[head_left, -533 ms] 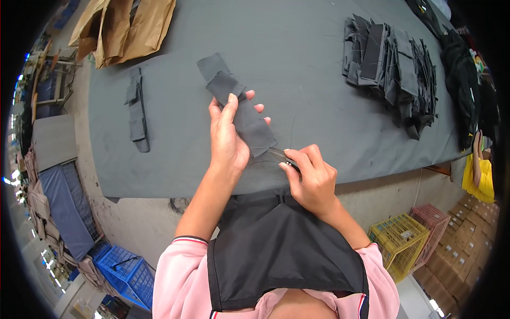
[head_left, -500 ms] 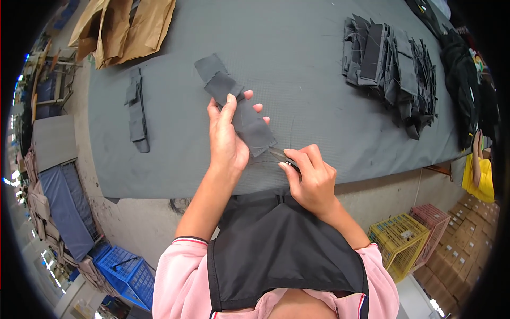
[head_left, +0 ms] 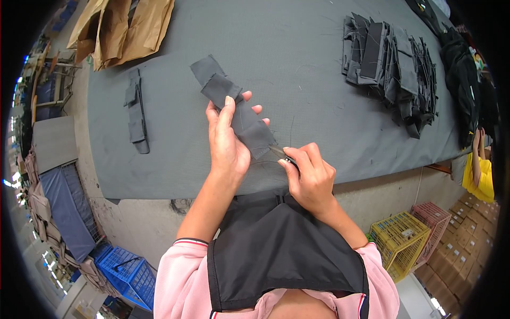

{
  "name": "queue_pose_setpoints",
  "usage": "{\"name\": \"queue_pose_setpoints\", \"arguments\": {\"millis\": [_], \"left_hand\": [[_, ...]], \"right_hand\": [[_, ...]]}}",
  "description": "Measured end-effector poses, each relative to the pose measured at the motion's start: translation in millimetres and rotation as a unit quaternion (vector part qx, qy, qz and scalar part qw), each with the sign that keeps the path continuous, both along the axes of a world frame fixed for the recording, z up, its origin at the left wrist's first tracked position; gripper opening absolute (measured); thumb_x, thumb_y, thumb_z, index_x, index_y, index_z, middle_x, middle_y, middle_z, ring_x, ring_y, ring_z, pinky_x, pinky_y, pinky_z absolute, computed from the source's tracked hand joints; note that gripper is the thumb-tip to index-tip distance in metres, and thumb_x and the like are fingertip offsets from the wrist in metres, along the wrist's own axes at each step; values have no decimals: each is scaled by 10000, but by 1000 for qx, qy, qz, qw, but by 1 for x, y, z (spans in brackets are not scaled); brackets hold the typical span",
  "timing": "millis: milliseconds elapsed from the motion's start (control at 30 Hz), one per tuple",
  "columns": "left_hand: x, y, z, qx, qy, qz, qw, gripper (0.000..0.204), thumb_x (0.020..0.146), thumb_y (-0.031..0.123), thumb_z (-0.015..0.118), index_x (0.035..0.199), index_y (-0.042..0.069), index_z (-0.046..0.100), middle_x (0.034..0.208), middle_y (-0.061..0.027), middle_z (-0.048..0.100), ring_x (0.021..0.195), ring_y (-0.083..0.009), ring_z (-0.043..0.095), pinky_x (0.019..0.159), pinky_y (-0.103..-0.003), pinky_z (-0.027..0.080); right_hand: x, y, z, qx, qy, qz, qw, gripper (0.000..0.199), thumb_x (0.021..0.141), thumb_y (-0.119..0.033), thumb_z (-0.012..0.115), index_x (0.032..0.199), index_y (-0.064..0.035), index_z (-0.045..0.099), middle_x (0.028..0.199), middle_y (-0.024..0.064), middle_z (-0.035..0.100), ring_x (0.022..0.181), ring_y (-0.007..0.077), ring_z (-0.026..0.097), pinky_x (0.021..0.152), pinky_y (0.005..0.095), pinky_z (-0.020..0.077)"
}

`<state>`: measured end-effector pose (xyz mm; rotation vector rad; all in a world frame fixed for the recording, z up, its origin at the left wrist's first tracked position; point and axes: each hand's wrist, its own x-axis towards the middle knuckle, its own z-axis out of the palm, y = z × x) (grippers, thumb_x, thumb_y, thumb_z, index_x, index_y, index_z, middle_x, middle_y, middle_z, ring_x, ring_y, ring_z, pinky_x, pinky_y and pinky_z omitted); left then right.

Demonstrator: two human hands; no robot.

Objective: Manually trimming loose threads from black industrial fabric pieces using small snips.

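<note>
My left hand (head_left: 229,133) grips a dark grey fabric strip (head_left: 252,125), thumb on top and fingertips showing past its far edge. Folded or layered pieces make up the strip's upper end, which slants up to the left. In my right hand (head_left: 312,173) is a small pair of thread snips (head_left: 280,152), pinched between thumb and fingers. The blades touch the strip's lower right corner, where loose threads hang. Most of the snips' handle is hidden by my fingers.
Left on the grey-covered table (head_left: 297,101) lies a small fabric stack (head_left: 136,114). A large pile of dark fabric pieces (head_left: 393,69) sits at the right. A brown paper bag (head_left: 122,32) stands far left. Crates (head_left: 398,234) are below the table; a person in yellow (head_left: 481,178) is at right.
The snips' blades have moved slightly left, onto the strip's lower corner. The strip's upper end has shifted a little to the left.
</note>
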<state>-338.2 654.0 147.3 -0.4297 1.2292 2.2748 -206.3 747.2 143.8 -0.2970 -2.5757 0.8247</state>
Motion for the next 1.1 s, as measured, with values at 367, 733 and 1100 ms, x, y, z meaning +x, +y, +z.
{"name": "queue_pose_setpoints", "arguments": {"millis": [367,733,1100], "left_hand": [[-4,-3,-2,47,-7,-49,998,224,978,240,444,1162,120,400,1139,-114,568,930,-225,595,745,-429,538],[-8,-5,3,61,-35,-132,989,239,992,230,410,1202,119,381,1142,-118,558,944,-231,590,769,-436,537],[-11,-6,-2,67,-92,-172,978,285,968,221,477,1216,113,386,1133,-111,559,967,-240,587,786,-445,537]], "right_hand": [[0,10,3,-107,1,35,994,223,686,-55,727,879,-38,616,731,59,530,567,215,549,491,308,425],[-21,26,18,-48,-77,169,981,236,667,-95,741,867,-60,622,764,46,544,603,213,541,536,320,436],[-20,45,28,-12,-94,268,959,241,681,-105,736,888,-67,620,772,21,517,570,180,481,536,296,406]]}}
